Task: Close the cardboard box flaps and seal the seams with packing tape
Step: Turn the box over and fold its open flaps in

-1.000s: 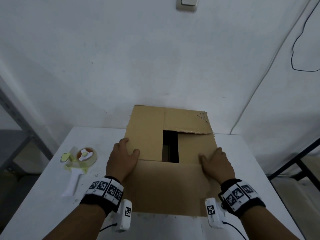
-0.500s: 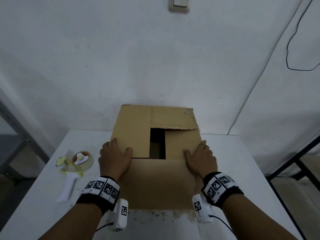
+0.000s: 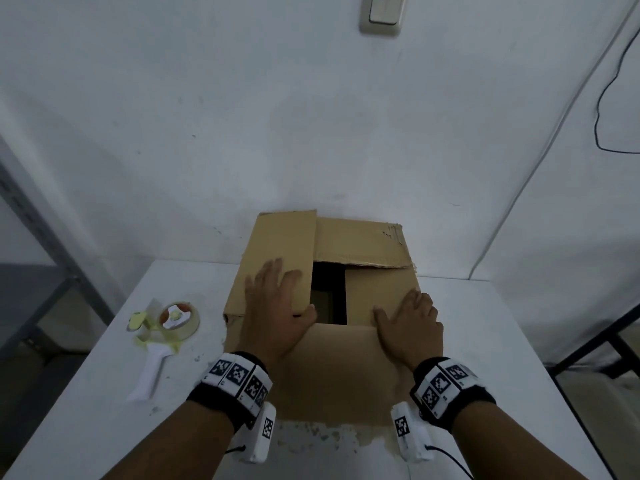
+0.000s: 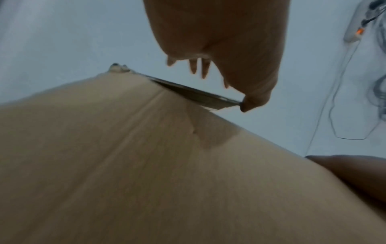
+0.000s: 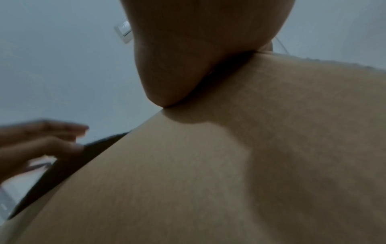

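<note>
Cardboard box [image 3: 360, 244] is sitting near the middle of the white surface [image 3: 104, 427], its far side close against the wall [image 3: 242, 116]. I am seeing bare surface running along the left and right of the box and a strip in front of it. The tape dispenser [image 3: 166, 327] is lying to the left of the box, well apart from it, handle pointing toward me.

The near flap [image 3: 339, 372] is folding in toward the top, and a dark gap [image 3: 329, 292] is showing between the left flap [image 3: 280, 258] and the right flap [image 3: 377, 292].

My left hand [image 3: 277, 306] is lying flat on the left flap, fingers spread and straight, thumb at the flap's near edge; it is pressing, not gripping. In the left wrist view the thumb tip is touching a flap edge. My right hand [image 3: 408, 323] is resting on the right flap just beyond the near flap's edge, fingers relaxed and slightly bent, holding nothing.

A light switch [image 3: 382, 13] is sitting high on the wall, and a cable [image 3: 599, 116] is hanging at right.
</note>
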